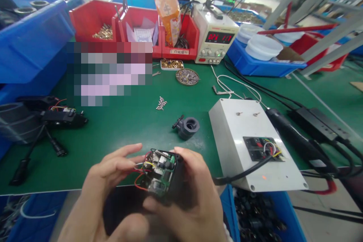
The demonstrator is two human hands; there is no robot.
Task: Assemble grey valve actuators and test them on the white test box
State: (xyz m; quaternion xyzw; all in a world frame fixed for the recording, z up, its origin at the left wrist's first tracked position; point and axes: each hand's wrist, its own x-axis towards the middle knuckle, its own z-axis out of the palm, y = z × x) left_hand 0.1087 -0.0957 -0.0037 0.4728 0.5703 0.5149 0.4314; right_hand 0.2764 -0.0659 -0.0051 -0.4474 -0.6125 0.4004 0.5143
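My right hand point(195, 193) is wrapped round a black housing with a green circuit board point(166, 176) in its open side. Red, yellow and white wires point(141, 181) stick out on its left. Beside those wires is my left hand point(113, 174), its fingers stretched and its thumb well apart. Its fingertips come close to the wires; whether they touch is unclear. Beyond the hands, on the green table, lies a dark grey valve fitting point(187, 127) with a threaded opening. A small pile of screws point(161, 103) is farther back.
A grey metal box point(252, 121) with switches and a cable stands at right, near a power supply point(215, 38). Red bins point(95, 20) line the back. A round dish of small parts point(187, 77) sits before them. At left lies another wired black assembly point(64, 117).
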